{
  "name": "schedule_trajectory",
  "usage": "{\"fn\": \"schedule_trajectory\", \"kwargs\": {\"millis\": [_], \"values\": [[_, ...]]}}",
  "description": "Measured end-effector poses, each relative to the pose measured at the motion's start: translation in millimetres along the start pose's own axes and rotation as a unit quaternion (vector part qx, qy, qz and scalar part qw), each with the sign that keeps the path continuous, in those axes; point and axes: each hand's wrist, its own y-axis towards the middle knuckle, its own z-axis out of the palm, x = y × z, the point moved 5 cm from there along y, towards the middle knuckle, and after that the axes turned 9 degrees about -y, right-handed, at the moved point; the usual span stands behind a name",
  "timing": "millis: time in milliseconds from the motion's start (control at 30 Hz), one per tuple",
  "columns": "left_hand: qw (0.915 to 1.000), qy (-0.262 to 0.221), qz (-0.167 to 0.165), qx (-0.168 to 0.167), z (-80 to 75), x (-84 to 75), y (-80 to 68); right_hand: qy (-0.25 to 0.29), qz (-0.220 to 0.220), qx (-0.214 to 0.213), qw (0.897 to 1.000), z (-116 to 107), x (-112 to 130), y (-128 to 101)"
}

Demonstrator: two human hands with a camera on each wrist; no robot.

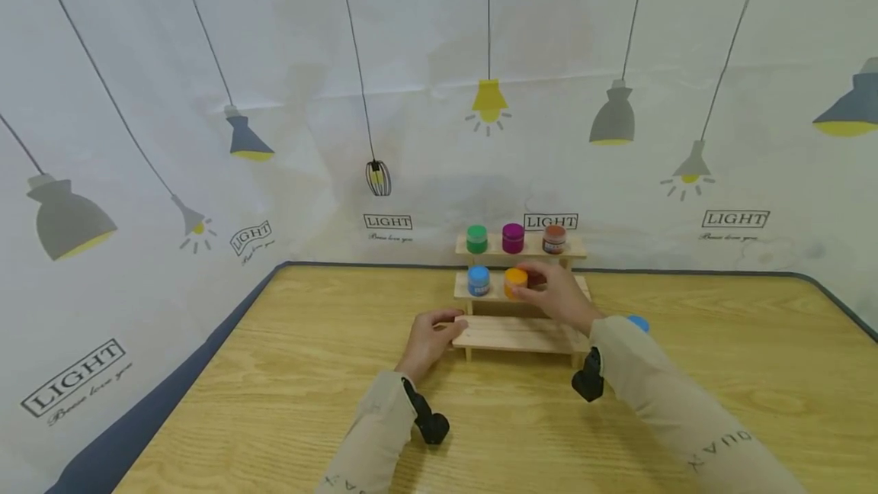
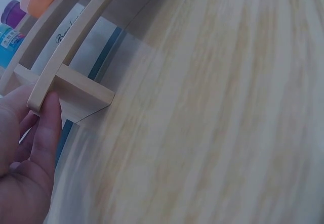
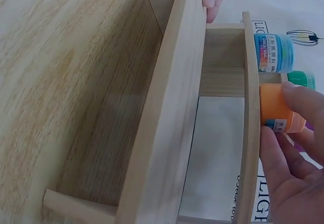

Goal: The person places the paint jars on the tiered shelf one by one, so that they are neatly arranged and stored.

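A small wooden stand (image 1: 521,335) with three steps stands on the table by the wall. My left hand (image 1: 430,341) pinches the left end of its lowest step between thumb and fingers, as the left wrist view also shows. On the middle step, my right hand (image 1: 559,296) grips an orange paint jar (image 3: 276,107) by its sides; the jar's base touches the board. Left of it sits a light blue jar (image 1: 479,281). The top step bears a green jar (image 1: 476,239), a purple jar (image 1: 513,238) and a brown jar (image 1: 554,239).
Another blue-lidded thing (image 1: 639,323) lies on the table right of the stand, mostly hidden behind my right sleeve. Behind the table (image 1: 288,372) hangs a pale wall sheet (image 1: 439,143) printed with lamps. Black camera mounts sit on both wrists.
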Motion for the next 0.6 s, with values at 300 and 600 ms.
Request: {"fn": "schedule_trajectory", "kwargs": {"millis": [300, 600], "values": [[1.0000, 0.002, 0.002, 0.002, 0.1, 0.2, 0.4, 0.001, 0.015, -0.002, 1.000, -0.1, -4.0, 1.4], [0.9999, 0.010, 0.000, -0.004, 0.3, -2.9, -1.0, -0.012, 0.025, -0.012, 1.000, 0.9, -4.0, 2.7]]}}
